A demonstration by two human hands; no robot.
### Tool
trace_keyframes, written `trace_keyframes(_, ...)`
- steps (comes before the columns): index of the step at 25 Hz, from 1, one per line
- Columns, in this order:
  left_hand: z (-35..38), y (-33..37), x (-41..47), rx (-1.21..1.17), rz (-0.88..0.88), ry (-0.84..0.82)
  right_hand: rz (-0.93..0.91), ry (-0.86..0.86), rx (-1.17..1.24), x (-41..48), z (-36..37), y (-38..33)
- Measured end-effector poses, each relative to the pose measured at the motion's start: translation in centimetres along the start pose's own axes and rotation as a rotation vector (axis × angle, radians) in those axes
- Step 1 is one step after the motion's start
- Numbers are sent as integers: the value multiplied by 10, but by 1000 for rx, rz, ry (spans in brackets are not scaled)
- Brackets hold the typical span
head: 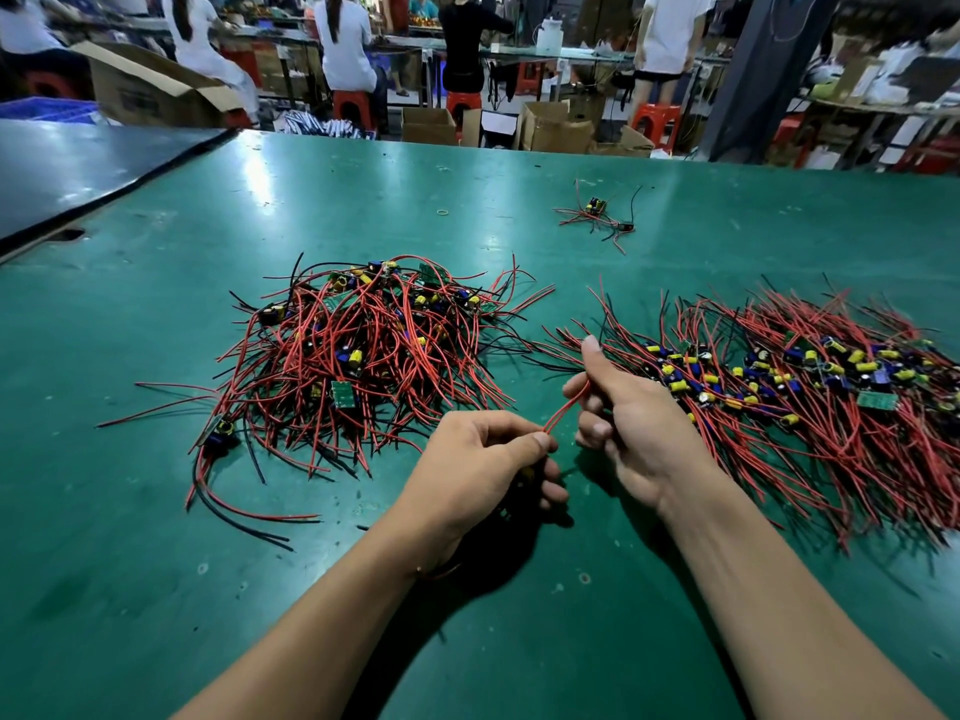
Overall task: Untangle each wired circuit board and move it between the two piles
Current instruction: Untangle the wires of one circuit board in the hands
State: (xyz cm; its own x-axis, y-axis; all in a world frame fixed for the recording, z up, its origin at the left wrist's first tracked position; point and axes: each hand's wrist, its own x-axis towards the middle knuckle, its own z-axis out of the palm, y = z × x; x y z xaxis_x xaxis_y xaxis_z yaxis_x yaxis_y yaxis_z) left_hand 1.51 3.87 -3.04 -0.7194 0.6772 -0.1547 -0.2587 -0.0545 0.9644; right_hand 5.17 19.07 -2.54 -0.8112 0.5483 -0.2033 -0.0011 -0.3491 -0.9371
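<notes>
A tangled pile [363,350] of small circuit boards with red and black wires lies left of centre on the green table [156,589]. A flatter, combed-out pile [810,387] spreads at the right. Between them, my left hand [483,470] grips a wired board, mostly hidden in the palm, and pinches its red wires [566,407]. These run up to my right hand [628,423], which holds them between curled fingers, thumb raised.
A couple of loose wired boards [597,215] lie farther back, with a rubber band [442,212] to their left. A dark panel [78,174] covers the table's far left corner. Beyond the far edge are cardboard boxes, red stools and several people at benches.
</notes>
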Motion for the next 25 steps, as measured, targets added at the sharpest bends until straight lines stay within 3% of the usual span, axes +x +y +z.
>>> trace_keyframes(6, -3, 1, 0, -41, 9, -12, -1, -300, -190, -14, 2, 9)
trace_keyframes(10, -5, 2, -1, -28, -19, -52, -276, -118, -553, -8, -5, 7)
trace_keyframes(14, -6, 3, -2, -27, -42, -106, -476, 24, -554, 3, -9, 9)
trace_keyframes(18, -4, 4, -3, -11, -51, -145, -562, 158, -522, 11, -17, 10)
trace_keyframes(22, -6, 5, -4, -17, -59, -158, -447, 161, -528, 11, -15, 12)
trace_keyframes(25, -8, 6, -5, -7, -68, -183, -123, 109, -103, 9, -9, 5)
